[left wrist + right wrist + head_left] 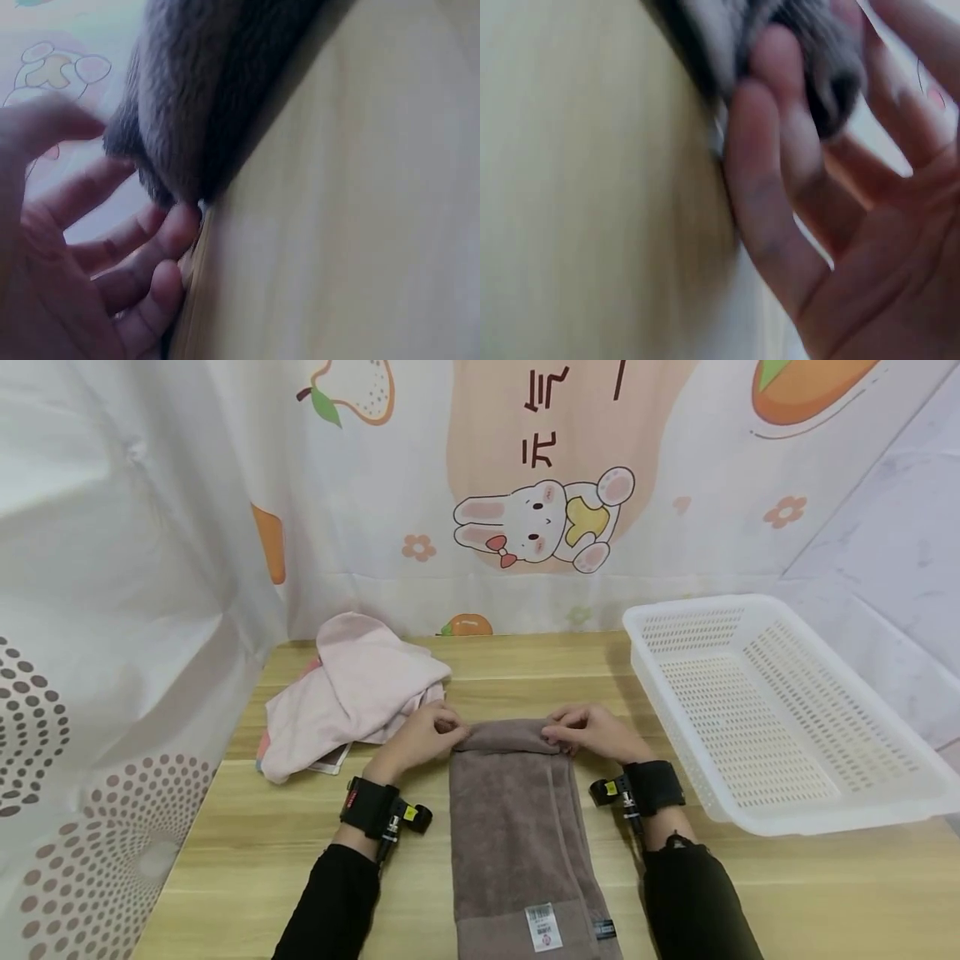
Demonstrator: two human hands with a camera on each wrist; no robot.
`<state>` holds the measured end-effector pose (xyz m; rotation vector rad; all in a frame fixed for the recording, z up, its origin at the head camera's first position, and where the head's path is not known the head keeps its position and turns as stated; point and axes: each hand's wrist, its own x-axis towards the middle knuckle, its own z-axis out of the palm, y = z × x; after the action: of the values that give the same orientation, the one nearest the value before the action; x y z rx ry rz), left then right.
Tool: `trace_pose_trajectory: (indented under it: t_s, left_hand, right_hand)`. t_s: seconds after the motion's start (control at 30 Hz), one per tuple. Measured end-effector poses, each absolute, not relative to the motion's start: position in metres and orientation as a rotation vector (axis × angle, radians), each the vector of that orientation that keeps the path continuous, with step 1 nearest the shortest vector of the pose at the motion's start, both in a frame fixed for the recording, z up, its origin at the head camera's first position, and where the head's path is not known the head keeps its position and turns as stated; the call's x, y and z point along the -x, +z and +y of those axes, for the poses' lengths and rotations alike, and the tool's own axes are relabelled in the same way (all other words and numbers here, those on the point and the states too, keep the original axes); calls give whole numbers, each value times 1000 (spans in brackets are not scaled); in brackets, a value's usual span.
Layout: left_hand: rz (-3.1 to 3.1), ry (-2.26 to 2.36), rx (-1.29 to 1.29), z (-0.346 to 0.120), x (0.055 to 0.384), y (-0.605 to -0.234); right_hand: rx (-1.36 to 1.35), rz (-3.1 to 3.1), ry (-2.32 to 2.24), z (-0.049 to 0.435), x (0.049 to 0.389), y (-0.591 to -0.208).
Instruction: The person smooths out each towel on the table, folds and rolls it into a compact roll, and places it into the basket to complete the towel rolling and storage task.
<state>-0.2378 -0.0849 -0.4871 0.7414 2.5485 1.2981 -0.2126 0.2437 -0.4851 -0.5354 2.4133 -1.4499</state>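
A brown-grey towel (510,827), folded into a long strip, lies on the wooden table with its far end turned over into a thick fold. My left hand (422,739) pinches the left corner of that fold between thumb and fingers. At the opposite corner, my right hand (597,732) grips the fold. In the left wrist view the towel's edge (180,97) sits between the thumb and fingertips. The right wrist view shows fingers curled round the rolled towel end (832,82). A white label (543,927) is on the towel's near end.
A crumpled pink towel (367,677) lies at the back left of the table (247,877), just beyond my left hand. To the right stands a white perforated plastic basket (675,727). A printed curtain (360,485) hangs behind the table's far edge.
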Motion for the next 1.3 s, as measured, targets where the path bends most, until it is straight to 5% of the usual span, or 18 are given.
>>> trace_pose_trajectory:
  t_s: [1.3]
  left_hand:
    - [2640,1266,-1038,-78,238,-484]
  right_hand:
    - [921,2590,-1318,233,216,-478]
